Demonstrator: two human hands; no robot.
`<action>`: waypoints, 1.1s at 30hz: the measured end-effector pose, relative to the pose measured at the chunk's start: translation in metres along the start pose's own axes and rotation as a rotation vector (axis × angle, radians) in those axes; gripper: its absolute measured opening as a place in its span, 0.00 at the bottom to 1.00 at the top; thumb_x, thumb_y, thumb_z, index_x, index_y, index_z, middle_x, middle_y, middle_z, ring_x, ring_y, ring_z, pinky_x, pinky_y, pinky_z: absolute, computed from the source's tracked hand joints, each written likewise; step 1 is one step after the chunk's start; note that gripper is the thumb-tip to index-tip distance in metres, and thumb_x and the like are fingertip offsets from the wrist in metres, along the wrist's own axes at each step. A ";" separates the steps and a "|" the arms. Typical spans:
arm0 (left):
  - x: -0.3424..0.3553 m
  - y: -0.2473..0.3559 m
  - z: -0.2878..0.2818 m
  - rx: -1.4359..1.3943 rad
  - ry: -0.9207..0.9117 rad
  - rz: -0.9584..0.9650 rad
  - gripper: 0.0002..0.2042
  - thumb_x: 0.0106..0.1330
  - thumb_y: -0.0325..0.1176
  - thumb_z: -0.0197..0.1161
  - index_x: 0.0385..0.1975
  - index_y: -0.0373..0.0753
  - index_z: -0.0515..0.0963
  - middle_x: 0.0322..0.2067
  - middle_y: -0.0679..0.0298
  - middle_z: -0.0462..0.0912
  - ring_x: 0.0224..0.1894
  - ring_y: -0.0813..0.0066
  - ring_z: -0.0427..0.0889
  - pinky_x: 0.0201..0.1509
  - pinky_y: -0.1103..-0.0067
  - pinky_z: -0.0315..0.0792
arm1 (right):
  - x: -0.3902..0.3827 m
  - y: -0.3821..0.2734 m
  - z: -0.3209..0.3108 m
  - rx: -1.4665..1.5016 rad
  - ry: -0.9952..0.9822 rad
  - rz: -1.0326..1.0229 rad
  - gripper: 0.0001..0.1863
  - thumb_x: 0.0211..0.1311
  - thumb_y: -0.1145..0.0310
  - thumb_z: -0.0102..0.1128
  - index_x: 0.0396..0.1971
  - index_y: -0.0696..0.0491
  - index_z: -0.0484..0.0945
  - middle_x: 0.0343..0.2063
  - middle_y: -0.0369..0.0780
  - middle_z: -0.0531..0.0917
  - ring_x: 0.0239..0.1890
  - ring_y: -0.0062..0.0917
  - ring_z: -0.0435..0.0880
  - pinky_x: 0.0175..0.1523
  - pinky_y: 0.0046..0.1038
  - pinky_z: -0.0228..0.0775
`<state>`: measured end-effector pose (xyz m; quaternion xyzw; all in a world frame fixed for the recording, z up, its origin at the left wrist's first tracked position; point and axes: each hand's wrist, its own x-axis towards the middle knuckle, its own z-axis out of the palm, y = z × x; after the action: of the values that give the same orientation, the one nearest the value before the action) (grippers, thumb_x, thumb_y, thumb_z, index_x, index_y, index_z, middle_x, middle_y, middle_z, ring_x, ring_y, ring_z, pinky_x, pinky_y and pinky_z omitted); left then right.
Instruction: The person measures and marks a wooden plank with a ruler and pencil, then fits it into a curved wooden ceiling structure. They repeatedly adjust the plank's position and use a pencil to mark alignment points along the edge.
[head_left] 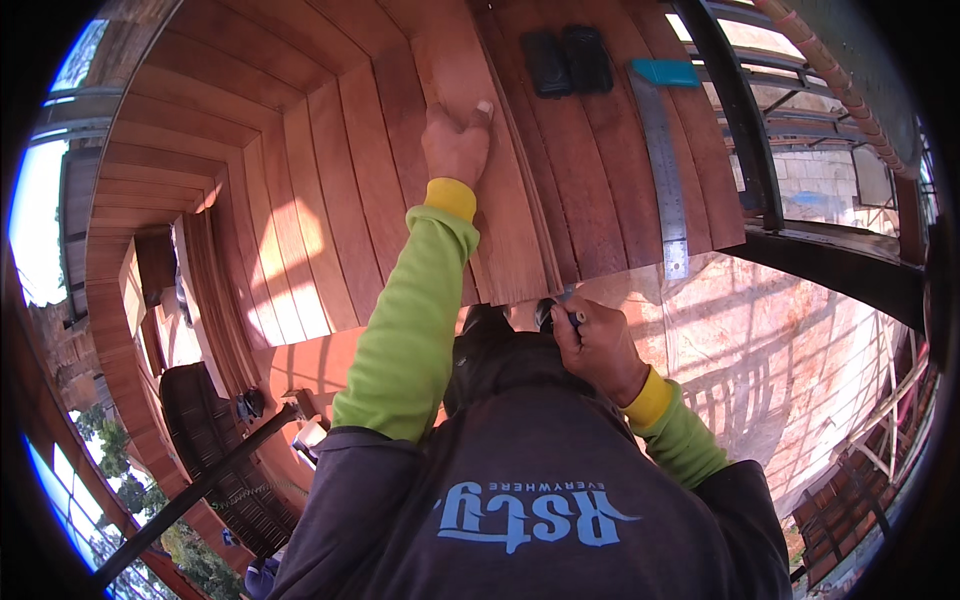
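My left hand (457, 143) reaches forward and presses on a reddish wooden plank (500, 230), fingers curled and thumb out, holding it down. The plank lies among several similar boards laid side by side. My right hand (600, 348) is close to my chest at the plank's near end. It is closed around a small dark tool (556, 312) with a bluish tip that touches the board's end edge. What kind of tool it is cannot be made out. Both arms wear green sleeves with yellow cuffs.
A metal square (664, 170) with a teal handle lies on the boards to the right. Two black oblong objects (567, 60) rest farther ahead. A dark metal beam (745, 120) and railing run along the right edge, with a drop to the ground beyond. Stacked timber (215, 300) sits at left.
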<state>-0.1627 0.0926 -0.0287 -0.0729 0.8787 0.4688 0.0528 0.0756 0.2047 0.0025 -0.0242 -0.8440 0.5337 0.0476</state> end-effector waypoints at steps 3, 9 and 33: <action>-0.003 0.001 -0.001 0.024 -0.018 -0.007 0.29 0.58 0.45 0.65 0.49 0.23 0.68 0.42 0.36 0.78 0.50 0.42 0.77 0.54 0.67 0.70 | -0.024 -0.002 -0.006 0.081 0.086 0.021 0.03 0.61 0.76 0.58 0.32 0.58 0.74 0.24 0.46 0.80 0.24 0.39 0.82 0.28 0.32 0.73; 0.013 -0.016 0.008 -0.013 0.045 0.088 0.33 0.57 0.47 0.66 0.53 0.24 0.67 0.45 0.36 0.77 0.52 0.43 0.76 0.56 0.67 0.68 | 0.004 0.011 -0.007 0.052 0.229 -0.108 0.06 0.61 0.76 0.57 0.38 0.59 0.76 0.29 0.47 0.82 0.29 0.38 0.83 0.32 0.30 0.74; 0.004 -0.008 0.006 0.070 0.047 0.026 0.29 0.57 0.50 0.65 0.43 0.25 0.72 0.40 0.41 0.79 0.47 0.50 0.78 0.51 0.69 0.69 | 0.084 0.017 0.005 -0.070 0.092 -0.218 0.05 0.62 0.72 0.55 0.31 0.59 0.72 0.26 0.50 0.78 0.28 0.47 0.79 0.31 0.41 0.71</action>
<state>-0.1650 0.0929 -0.0389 -0.0704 0.8965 0.4364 0.0286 -0.0085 0.2157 -0.0103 0.0419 -0.8565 0.4941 0.1431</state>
